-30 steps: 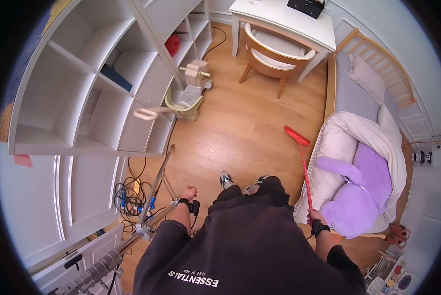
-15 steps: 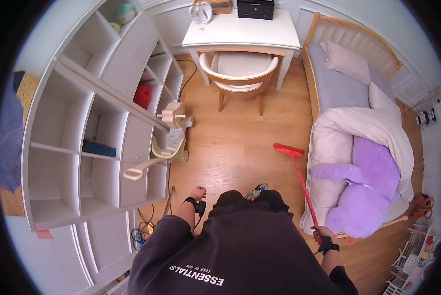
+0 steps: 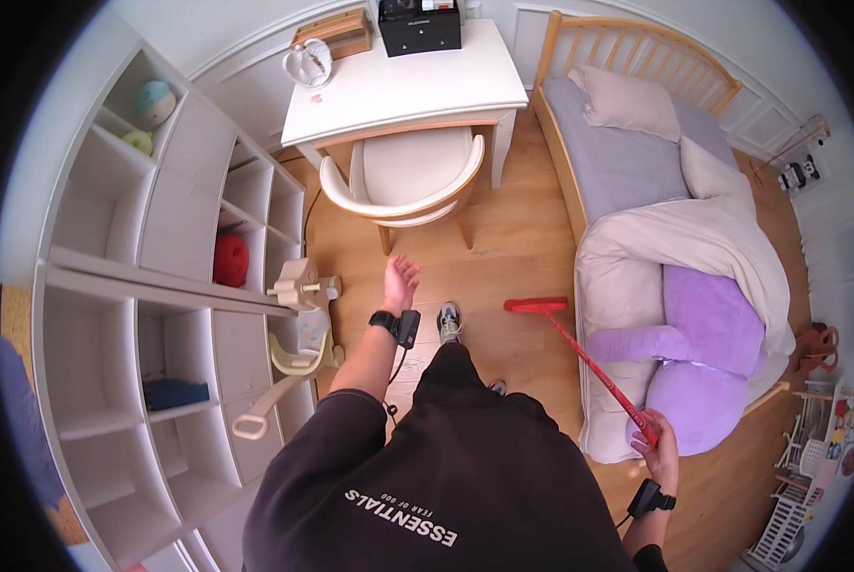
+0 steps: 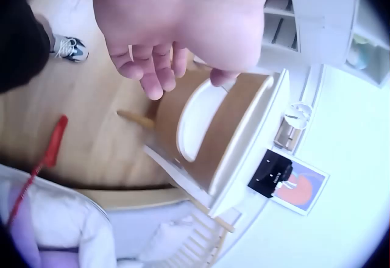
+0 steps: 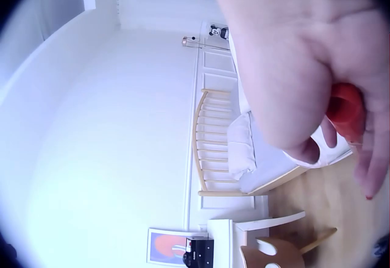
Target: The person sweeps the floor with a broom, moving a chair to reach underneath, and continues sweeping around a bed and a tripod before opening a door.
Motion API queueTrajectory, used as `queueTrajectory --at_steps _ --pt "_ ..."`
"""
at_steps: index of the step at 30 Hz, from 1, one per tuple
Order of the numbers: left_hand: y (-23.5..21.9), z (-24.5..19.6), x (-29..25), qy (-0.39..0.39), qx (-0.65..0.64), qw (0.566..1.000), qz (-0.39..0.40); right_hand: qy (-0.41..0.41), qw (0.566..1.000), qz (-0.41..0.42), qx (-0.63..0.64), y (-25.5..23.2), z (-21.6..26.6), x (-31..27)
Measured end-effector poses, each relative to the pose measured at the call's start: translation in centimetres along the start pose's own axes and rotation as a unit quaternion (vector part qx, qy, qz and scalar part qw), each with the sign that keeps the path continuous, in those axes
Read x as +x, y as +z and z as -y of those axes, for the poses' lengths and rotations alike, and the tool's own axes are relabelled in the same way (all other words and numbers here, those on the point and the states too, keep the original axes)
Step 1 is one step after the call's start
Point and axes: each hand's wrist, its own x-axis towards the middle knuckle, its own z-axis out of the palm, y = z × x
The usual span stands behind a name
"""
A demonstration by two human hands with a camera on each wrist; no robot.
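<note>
Sweeping step, judging by tool: right hand [image 3: 658, 448] clamped round red broom [image 3: 579, 353] handle, head on floor beside bed [image 3: 627, 162]. Left hand [image 3: 400, 282] empty, fingers relaxed — reaching toward chair [image 3: 403, 186]. Next likely needs chair shifted for floor access.

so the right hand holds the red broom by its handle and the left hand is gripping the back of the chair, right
Not quite. The left hand grips nothing: the head view shows it open in the air, short of the chair. The right hand does hold the red broom by its handle.
</note>
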Motion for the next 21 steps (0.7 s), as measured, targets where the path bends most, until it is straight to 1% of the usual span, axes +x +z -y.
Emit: queueTrajectory --at_steps 1,2,3,4,5,6,7,8,9,10,11,13,14,16,17,19,20,21 --pt "2.2 -1.6 1.2 0.083 0.121 0.989 -0.014 0.001 1.000 -0.011 -0.008 1.2 0.8 0.1" --pt "4.2 -3.2 2.5 0.167 0.239 0.956 -0.027 -0.004 1.000 -0.016 -0.002 1.7 1.3 0.5" --pt "5.4 -4.5 4.2 0.163 0.240 0.957 -0.020 -0.006 1.000 -0.022 0.002 2.8 1.8 0.6" --pt "6.3 -6.2 6.0 0.260 0.388 0.884 -0.005 -0.041 0.997 -0.005 0.062 4.0 2.5 0.7" --pt "6.9 -7.6 7.4 0.348 0.520 0.780 0.008 -0.076 0.990 0.014 0.120 5.2 3.4 0.9" --pt "7.7 -9.1 8.1 0.386 0.597 0.703 0.002 -0.078 0.990 0.010 0.117 6.7 4.2 1.2" --pt "7.8 -10.0 9.5 0.382 0.596 0.706 0.003 -0.112 0.983 0.000 0.142 8.2 4.7 1.5" --pt "7.9 -10.7 10.9 0.379 0.674 0.634 -0.011 -0.147 0.975 -0.010 0.167 9.3 5.2 1.9" --pt "7.9 -11.3 12.3 0.373 0.745 0.553 -0.024 -0.146 0.975 -0.014 0.164 9.9 5.5 2.4" --pt "7.5 -11.4 14.0 0.334 0.773 0.538 -0.034 -0.146 0.979 -0.043 0.136 10.4 5.7 2.9" --pt "7.1 -11.6 15.6 0.332 0.774 0.539 -0.031 -0.146 0.981 -0.071 0.109 10.9 5.9 3.2" --pt "6.9 -12.3 17.8 0.123 0.850 0.512 0.036 -0.129 0.982 -0.088 0.102 11.8 6.5 3.1" --pt "6.9 -12.2 18.9 0.121 0.849 0.512 0.039 -0.114 0.984 -0.101 0.095 12.1 6.7 3.0" --pt "7.6 -12.2 19.9 0.013 0.870 0.488 0.072 -0.112 0.984 -0.101 0.097 12.0 6.7 3.0" --pt "8.0 -12.1 20.4 0.013 0.869 0.489 0.076 -0.111 0.984 -0.098 0.101 11.8 6.7 2.9" --pt "8.5 -11.9 21.2 -0.045 0.884 0.461 0.065 -0.105 0.982 -0.115 0.109 11.6 6.5 3.0" --pt "8.8 -11.9 21.8 -0.078 0.879 0.465 0.064 -0.096 0.980 -0.128 0.118 11.5 6.4 3.2" --pt "8.9 -11.8 22.0 -0.082 0.878 0.467 0.066 -0.085 0.978 -0.142 0.126 11.5 6.6 3.2"
